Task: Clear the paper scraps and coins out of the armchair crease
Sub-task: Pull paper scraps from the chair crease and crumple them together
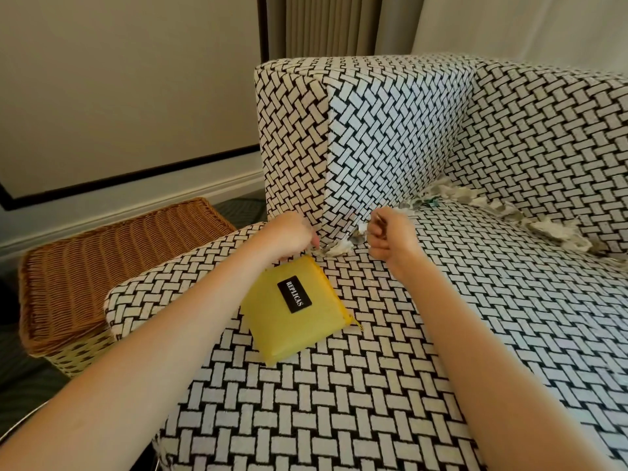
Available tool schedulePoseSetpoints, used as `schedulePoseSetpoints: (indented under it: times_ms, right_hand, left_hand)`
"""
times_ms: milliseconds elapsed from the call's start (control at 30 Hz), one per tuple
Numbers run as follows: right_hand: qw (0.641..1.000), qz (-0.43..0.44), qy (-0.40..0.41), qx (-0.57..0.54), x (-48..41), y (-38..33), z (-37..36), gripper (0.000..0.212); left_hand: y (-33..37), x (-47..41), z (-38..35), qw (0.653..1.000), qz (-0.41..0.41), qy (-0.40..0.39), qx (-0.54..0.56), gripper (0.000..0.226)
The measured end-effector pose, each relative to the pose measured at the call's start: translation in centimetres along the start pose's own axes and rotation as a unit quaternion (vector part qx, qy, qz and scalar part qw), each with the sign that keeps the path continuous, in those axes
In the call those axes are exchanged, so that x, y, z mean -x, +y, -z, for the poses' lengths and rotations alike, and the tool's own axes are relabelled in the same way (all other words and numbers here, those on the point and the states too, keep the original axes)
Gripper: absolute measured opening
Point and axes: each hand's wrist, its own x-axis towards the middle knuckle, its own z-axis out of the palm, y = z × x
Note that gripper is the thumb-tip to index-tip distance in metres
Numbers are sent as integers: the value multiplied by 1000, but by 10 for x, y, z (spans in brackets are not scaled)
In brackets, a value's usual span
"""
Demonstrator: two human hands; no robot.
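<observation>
The armchair [390, 368] has a black-and-white woven pattern. Torn paper scraps [550, 229] lie along the crease between seat and backrest, and more scraps [339, 248] sit where the seat meets the left arm. A coin [357, 238] shows among these near scraps. My left hand [289, 234] rests at the front end of the crease, fingers curled onto the scraps there. My right hand [390, 237] is closed in a fist beside the same scraps and grips a small bit of paper and metal. A yellow pouch [295, 317] labelled REPLICAS lies on the seat under my left wrist.
A wicker basket [102, 266] with a closed lid stands on the floor left of the chair. The wall and a curtain [323, 25] are behind the armchair. The front of the seat cushion holds nothing but the pouch.
</observation>
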Motion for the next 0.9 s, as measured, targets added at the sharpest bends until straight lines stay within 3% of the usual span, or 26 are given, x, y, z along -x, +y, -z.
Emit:
schedulePoseSetpoints:
  times_ms: [67,133,200,267,300,367,400,500,633,700,733,800,833,900]
  right_hand:
    - [980,-97,0,-176,-3,0,7,30]
    - [971,-125,8,-201,-3,-1,11,27]
    - [980,-120,17,-157,-3,-3,8,20]
    - [995,-75,54,30,-2,-2,2,17]
    - [978,-20,87,191,-3,0,1,18]
    - [872,123,100,463,-5,10,1,22]
    - [824,150,79,540,-4,12,0,23]
    - [760,133,59,634,-8,16,-6,27]
    - [719,157,99,670,-13,21,-13,25]
    - [766,191,110,604,-11,19,-10,24]
    - [822,191,126,522,-9,16,-7,25]
    - [961,92,143,218,-3,5,-4,30]
    - [991,13,119,54,0,0,-3,32]
    - [980,-120,40,-152,9,-3,-3,30]
  left_hand:
    - [-4,6,-6,991,-80,72,-82,30]
    - [-7,9,-12,977,-118,126,-124,24]
    - [-10,5,-17,965,-123,163,-167,22]
    - [-10,3,-23,952,-118,179,-219,28]
    - [-9,2,-26,945,-120,184,-241,31]
    - [-4,0,-33,932,-133,195,-274,30]
    - [-1,-1,-37,927,-139,202,-283,29]
    - [5,-4,-41,925,-150,217,-274,25]
    - [5,1,-20,962,-146,157,-167,19]
    - [6,6,-11,977,-148,113,-106,17]
    - [8,7,-7,984,-139,84,-74,17]
    - [12,11,-4,996,-80,5,36,12]
    - [16,14,-1,992,-38,-40,112,9]
    - [23,19,2,962,3,-118,245,13]
